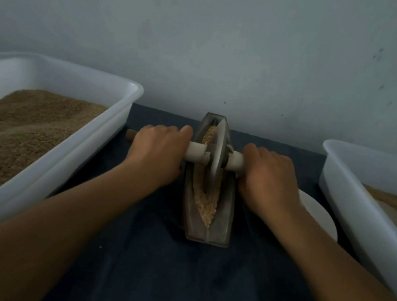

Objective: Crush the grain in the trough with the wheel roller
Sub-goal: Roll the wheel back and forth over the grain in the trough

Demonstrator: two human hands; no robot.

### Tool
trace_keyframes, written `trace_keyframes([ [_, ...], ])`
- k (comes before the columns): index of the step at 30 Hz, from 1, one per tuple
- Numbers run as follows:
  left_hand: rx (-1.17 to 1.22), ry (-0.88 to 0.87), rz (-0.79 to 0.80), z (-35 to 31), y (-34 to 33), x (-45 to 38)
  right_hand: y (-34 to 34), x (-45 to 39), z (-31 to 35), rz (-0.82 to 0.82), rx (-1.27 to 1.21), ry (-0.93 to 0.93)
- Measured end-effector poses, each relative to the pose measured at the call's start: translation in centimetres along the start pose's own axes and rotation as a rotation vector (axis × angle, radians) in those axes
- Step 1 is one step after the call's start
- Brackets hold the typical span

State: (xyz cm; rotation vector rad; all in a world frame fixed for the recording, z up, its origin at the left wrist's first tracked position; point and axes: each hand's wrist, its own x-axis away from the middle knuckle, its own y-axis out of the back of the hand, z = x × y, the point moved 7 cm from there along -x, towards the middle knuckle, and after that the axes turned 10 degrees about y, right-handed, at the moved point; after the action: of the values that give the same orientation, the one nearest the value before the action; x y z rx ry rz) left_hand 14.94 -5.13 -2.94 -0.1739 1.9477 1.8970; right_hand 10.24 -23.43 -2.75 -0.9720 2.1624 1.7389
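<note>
The trough (209,196) lies with its long axis running away from the person, on the dark surface (149,257) between two white tubs; the wheel roller (217,156) stands on edge in it, toward the far half, its axle crosswise; the left hand (158,150) and right hand (268,177) each hold a clamped grip on an axle end, equally near; pale coarse grain (207,201) fills the groove, mostly nearside of the wheel
</note>
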Motion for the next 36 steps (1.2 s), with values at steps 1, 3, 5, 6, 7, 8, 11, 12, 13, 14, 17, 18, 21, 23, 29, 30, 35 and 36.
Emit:
trace_keyframes([
  [1,0.009,-0.004,-0.008,-0.2,-0.1,-0.7,-0.6,-0.5,-0.4,0.029,0.004,-0.001],
  [3,0.022,0.004,-0.012,-0.5,-0.3,-2.1,-1.7,-1.6,-1.1,0.088,-0.005,-0.001],
  [5,0.018,0.015,0.0,-0.6,-0.6,-3.5,-2.6,-2.9,-1.8,0.127,-0.025,-0.003],
  [6,0.015,0.019,0.014,-0.6,-0.8,-4.1,-3.0,-3.6,-2.1,0.141,-0.036,0.0],
  [7,0.017,0.024,0.032,-0.5,-0.9,-4.6,-3.3,-4.2,-2.4,0.154,-0.041,0.004],
  [8,0.023,0.03,0.054,-0.3,-1.1,-5.1,-3.5,-4.8,-2.6,0.161,-0.037,0.007],
  [11,0.052,0.057,0.107,0.0,-1.6,-6.0,-4.0,-6.2,-3.0,0.169,-0.02,-0.002],
  [12,0.055,0.064,0.116,0.1,-1.7,-6.1,-4.1,-6.4,-3.1,0.177,-0.025,-0.013],
  [13,0.055,0.07,0.121,0.1,-1.8,-6.2,-4.2,-6.5,-3.1,0.187,-0.027,-0.022],
  [14,0.052,0.072,0.122,0.1,-1.8,-6.2,-4.3,-6.5,-3.1,0.194,-0.022,-0.029],
  [17,0.036,0.06,0.109,0.1,-1.5,-5.7,-4.3,-5.6,-3.1,0.196,-0.022,-0.057],
  [18,0.017,0.053,0.1,0.1,-1.4,-5.4,-4.1,-5.1,-3.0,0.188,-0.033,-0.064],
  [21,-0.021,0.028,0.07,-0.2,-0.6,-4.1,-3.2,-3.8,-2.3,0.136,-0.06,-0.048],
  [23,-0.034,0.019,0.065,-0.2,0.0,-3.1,-2.3,-2.8,-1.7,0.101,-0.064,-0.031],
  [29,-0.042,0.043,0.107,0.1,1.1,0.8,1.2,0.3,0.1,0.01,-0.093,0.001],
  [30,-0.047,0.039,0.103,0.1,1.4,1.5,1.8,0.8,0.3,-0.01,-0.113,-0.002],
  [35,-0.044,0.023,0.071,0.3,2.7,3.9,4.0,2.6,1.2,-0.053,-0.174,0.03],
  [36,-0.047,0.022,0.057,0.3,2.8,4.1,4.2,2.8,1.2,-0.051,-0.177,0.029],
])
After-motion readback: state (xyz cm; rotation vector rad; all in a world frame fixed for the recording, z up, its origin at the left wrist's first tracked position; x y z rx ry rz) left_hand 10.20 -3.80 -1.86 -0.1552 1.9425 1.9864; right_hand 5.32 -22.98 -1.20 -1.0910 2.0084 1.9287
